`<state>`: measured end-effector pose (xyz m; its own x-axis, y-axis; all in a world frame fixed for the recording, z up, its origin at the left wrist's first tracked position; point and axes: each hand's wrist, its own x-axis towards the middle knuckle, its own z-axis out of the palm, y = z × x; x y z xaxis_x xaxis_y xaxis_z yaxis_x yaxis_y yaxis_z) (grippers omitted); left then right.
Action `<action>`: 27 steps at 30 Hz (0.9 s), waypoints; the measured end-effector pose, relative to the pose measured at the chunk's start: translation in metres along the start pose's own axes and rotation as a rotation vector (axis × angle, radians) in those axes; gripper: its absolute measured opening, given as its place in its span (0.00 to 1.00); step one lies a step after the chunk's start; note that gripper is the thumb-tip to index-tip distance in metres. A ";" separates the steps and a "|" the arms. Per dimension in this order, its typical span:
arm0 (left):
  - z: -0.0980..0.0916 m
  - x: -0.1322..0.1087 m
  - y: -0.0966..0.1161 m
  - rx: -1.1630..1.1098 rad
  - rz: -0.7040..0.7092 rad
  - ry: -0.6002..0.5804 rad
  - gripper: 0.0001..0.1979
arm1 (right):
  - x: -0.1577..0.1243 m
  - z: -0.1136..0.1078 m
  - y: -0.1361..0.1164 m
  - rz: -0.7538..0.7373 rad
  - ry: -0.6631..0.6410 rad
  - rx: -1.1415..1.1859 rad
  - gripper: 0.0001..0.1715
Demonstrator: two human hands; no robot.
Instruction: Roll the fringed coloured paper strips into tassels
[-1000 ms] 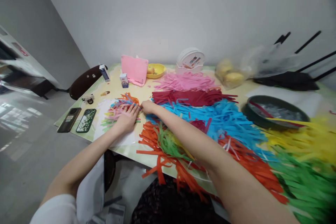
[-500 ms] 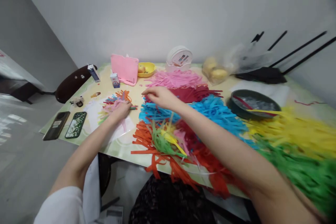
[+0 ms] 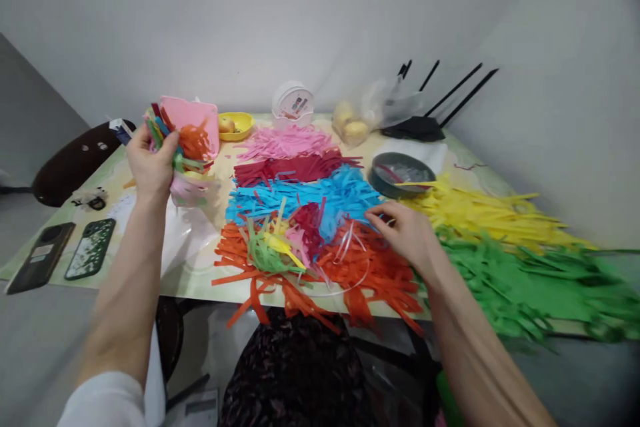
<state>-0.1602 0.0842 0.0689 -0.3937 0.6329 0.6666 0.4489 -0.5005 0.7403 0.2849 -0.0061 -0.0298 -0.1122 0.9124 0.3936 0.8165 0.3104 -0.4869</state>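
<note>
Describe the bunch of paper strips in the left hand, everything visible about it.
The bunch of paper strips is a mixed handful of thin cut paper: orange, green, pink, blue, dark red and yellow. The left hand holds it clenched in a closed grip, raised above the table. Ends splay out to the right, orange on top, pale pink hanging lowest. It looks limp and crumpled, slightly blurred.

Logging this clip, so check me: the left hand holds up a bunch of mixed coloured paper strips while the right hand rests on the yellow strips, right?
Not quite. The head view shows the right hand on the orange strips, not the yellow strips. The left hand does hold up the mixed bunch.
</note>
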 end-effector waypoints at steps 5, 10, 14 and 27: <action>0.043 -0.039 0.043 -0.353 -0.180 -0.199 0.18 | -0.035 0.018 -0.024 -0.393 -0.387 -0.043 0.12; 0.080 -0.095 0.058 -0.450 -0.461 -0.501 0.20 | -0.053 0.046 -0.028 -0.454 -0.512 -0.263 0.12; 0.093 -0.116 0.062 -0.488 -0.511 -0.582 0.20 | -0.049 0.035 -0.021 -0.455 -0.488 -0.237 0.13; 0.109 -0.133 0.056 -0.570 -0.603 -0.715 0.23 | -0.010 -0.032 -0.059 0.115 0.281 0.416 0.07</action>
<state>0.0044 0.0360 0.0119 0.2149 0.9701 0.1128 -0.1711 -0.0763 0.9823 0.2558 -0.0422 0.0199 0.1686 0.8576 0.4859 0.5133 0.3444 -0.7860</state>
